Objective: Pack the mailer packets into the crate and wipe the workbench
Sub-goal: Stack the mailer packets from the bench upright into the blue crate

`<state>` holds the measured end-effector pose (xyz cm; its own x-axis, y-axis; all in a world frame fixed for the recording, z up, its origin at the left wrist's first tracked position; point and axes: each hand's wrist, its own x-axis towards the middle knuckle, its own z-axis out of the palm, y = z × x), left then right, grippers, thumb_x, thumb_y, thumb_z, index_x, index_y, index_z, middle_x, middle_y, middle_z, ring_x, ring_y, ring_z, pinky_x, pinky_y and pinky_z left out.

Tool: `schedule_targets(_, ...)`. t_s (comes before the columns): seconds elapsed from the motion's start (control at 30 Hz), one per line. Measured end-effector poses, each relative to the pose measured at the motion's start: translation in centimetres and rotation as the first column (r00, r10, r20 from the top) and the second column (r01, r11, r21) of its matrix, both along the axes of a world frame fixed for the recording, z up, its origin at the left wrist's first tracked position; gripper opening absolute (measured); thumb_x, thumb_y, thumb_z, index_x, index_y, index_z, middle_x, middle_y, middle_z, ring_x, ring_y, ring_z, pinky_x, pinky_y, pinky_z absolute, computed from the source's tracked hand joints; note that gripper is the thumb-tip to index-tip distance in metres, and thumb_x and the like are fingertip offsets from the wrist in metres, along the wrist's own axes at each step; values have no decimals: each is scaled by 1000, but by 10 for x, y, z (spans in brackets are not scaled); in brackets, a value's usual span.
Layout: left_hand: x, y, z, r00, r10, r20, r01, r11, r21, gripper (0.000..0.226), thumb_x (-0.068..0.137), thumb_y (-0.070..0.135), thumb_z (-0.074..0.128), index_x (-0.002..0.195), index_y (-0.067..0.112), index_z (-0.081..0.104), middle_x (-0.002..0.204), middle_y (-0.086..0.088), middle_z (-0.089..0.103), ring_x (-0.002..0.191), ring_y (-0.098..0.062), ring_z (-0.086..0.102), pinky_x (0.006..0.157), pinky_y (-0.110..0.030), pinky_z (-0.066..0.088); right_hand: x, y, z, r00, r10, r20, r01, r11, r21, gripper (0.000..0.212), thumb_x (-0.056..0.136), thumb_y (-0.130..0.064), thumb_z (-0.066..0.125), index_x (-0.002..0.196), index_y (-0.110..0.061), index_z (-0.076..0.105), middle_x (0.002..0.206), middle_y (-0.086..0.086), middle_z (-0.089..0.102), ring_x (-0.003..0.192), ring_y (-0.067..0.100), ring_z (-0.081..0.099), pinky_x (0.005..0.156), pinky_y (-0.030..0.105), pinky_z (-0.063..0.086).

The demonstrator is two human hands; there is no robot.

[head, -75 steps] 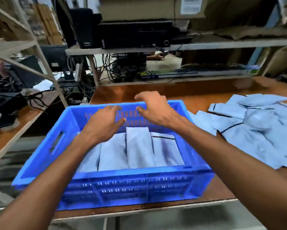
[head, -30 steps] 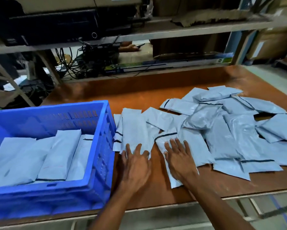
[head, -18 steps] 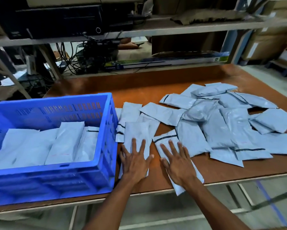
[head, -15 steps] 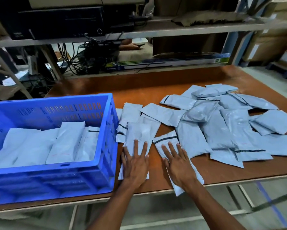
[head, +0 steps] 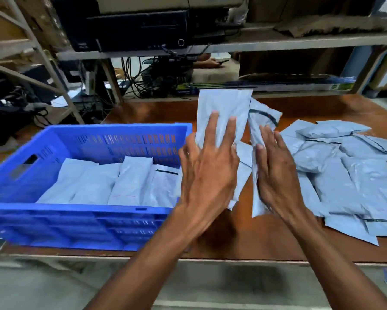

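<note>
Packets point(head: 112, 182) lie side by side inside the blue crate point(head: 87, 222), which sits at the tabletop's point(head: 244, 242) front left edge. Left grip point(head: 208, 173) is released, with straight, spread fingers flat against a plain packet point(head: 224, 106) that stands upright in the air just beyond the crate's right wall. Right grip point(head: 277, 177) grasps a striped packet point(head: 264, 117), held up just beside the first. Loose packets point(head: 344, 175) lie heaped toward the tabletop's right edge.
</note>
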<state>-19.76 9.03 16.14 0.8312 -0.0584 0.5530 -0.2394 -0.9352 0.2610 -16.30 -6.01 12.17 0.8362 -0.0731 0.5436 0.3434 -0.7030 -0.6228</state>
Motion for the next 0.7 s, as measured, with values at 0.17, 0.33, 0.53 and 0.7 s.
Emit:
schedule_targets(0.17,11,118,62,994,92,57,-94,995,35,50,105,45,22,155,42,15,165,6,8,123,-36,37,96,-54,38,2,96,87,973,184,140,-196,978,73,46,107,-29,35,147,-9,44,153,7,44,144,17,35,119,30,25)
schedule_targets(0.33,37,224,10,929,253,-270,-220,965,145,54,104,45,23,156,37,13,165,-4,6,125,-49,36,97,-63,36,17,203,80,935,346,-83,-354,923,-151,33,106,-26,30,104,-6,57,105,20,66,103,39,58,76,38,32)
schedule_targets(0.53,67,276,-65,710,308,-633,-88,931,355,72,89,47,3,156,23,13,165,-11,-3,143,-50,15,101,-68,30,51,257,22,899,128,-418,-363,751,-552,23,92,-10,46,106,2,60,112,27,62,104,45,61,80,43,48)
schedule_targets(0.7,81,262,-70,470,202,-860,133,946,295,66,102,55,9,159,24,-4,165,-7,-17,151,-39,-9,118,-61,9,82,267,-35,586,-239,-775,-523,618,-586,73,85,-33,54,148,-3,32,153,20,35,139,42,34,112,51,34)
